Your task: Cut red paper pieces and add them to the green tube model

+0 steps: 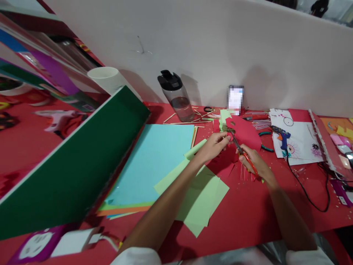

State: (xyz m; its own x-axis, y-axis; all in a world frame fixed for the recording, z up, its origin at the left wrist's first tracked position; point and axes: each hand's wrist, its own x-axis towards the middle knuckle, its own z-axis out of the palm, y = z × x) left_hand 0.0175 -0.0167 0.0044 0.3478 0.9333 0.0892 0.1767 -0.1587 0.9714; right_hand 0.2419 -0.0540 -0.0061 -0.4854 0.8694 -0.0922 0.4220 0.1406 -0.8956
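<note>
My left hand [213,148] pinches a small piece of red paper [230,136] between thumb and fingertips. In my right hand [256,162] is a pair of scissors [237,145] with red-orange handles, its blades pointing up and left to the paper at my left fingertips. Just beyond the blades lies a larger red paper sheet [246,134] with cut-out holes. Red paper scraps [224,163] lie below my hands. Light green paper sheets [202,195] are spread under and beside my left forearm. Whether the blades are closed on the paper, I cannot tell.
A water bottle [178,97] stands by the wall, with wooden sticks near it. A blue glue gun [283,138] rests on white printed paper [298,147], its cord trailing forward. Left are a blue paper stack [157,158] and an upright green board [79,165]. A phone [235,98] leans at the back.
</note>
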